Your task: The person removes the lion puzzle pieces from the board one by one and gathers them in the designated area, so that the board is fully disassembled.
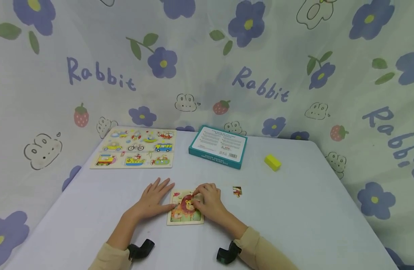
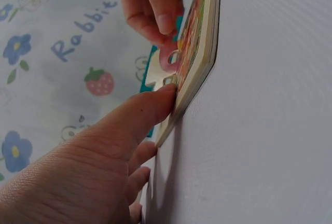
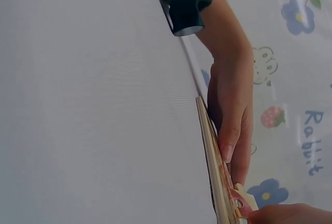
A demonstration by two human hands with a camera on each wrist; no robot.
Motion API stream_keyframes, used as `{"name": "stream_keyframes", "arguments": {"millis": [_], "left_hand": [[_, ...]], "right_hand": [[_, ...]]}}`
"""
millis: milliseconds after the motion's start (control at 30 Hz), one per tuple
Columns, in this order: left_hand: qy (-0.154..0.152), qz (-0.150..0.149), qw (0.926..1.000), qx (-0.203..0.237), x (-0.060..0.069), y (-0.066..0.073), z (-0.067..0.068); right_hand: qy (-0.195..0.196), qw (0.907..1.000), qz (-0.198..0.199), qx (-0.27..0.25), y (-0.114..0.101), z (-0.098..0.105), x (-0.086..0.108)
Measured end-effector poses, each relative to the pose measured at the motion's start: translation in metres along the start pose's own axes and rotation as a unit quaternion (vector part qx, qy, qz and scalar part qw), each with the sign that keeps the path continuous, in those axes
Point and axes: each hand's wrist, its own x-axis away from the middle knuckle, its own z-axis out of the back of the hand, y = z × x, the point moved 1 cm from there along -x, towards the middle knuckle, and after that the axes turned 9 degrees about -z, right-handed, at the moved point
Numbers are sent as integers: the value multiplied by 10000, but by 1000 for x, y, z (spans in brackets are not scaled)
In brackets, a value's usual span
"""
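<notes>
A small lion jigsaw puzzle (image 1: 185,218) in a wooden tray lies on the table between the hands. My left hand (image 1: 149,200) is spread flat at the tray's left side, and its thumb touches the tray in the left wrist view. Over the puzzle's right part, my right hand (image 1: 210,202) pinches a puzzle piece (image 2: 167,60) with red and cream on it. That piece stands tilted up from the puzzle surface. To the right of the tray lies a loose puzzle piece (image 1: 237,191), brown and cream. Fingers of the right hand partly hide the puzzle's upper right.
At the back left lies a wooden board with vehicle pictures (image 1: 136,148). A teal and white box (image 1: 218,146) rests at the back middle, and a yellow block (image 1: 272,162) is right of it. A printed cloth (image 1: 207,56) hangs behind the table.
</notes>
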Motion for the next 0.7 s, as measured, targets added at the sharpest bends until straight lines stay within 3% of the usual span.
{"name": "stream_keyframes", "arguments": {"millis": [333, 567, 700], "left_hand": [[-26, 14, 10000, 88, 1, 0, -1], [7, -1, 9999, 121, 1, 2, 1], [48, 13, 9999, 153, 1, 2, 0]], "right_hand": [[84, 9997, -203, -90, -5, -1, -4], [-29, 9989, -115, -464, -4, 0, -3], [91, 9988, 8, -490, 0, -1, -4]]}}
